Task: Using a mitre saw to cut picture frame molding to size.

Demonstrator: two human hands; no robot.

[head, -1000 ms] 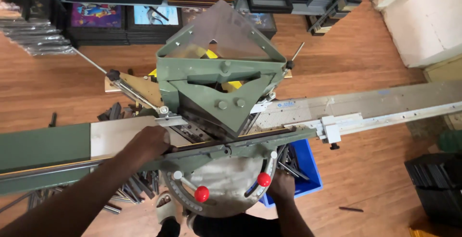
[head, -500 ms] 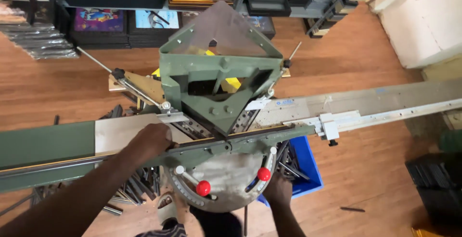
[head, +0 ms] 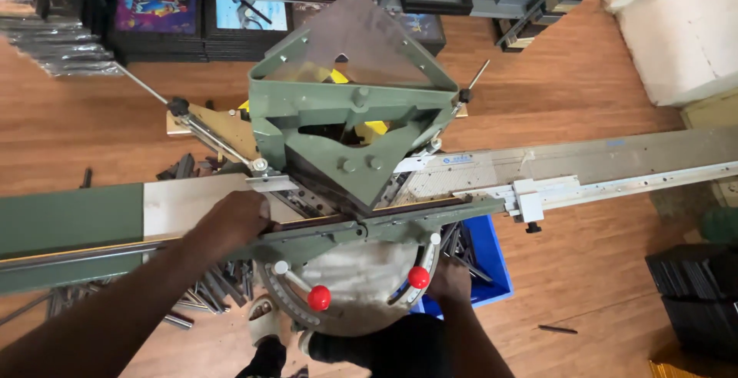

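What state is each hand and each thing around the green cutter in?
Left hand: pressed down on a dark strip lying on the cutter bed.
Right hand: low, beside the right red knob; grip hidden.
Left red knob: untouched.
Stop: sitting on the right rail.
Blue bin: under the bed, offcuts inside.
Offcuts: scattered on the floor.

A big green cutting machine

The green machine [head: 350, 128] stands upright; a thin dark strip [head: 307, 222] lies flat across its front, under its pointed head.
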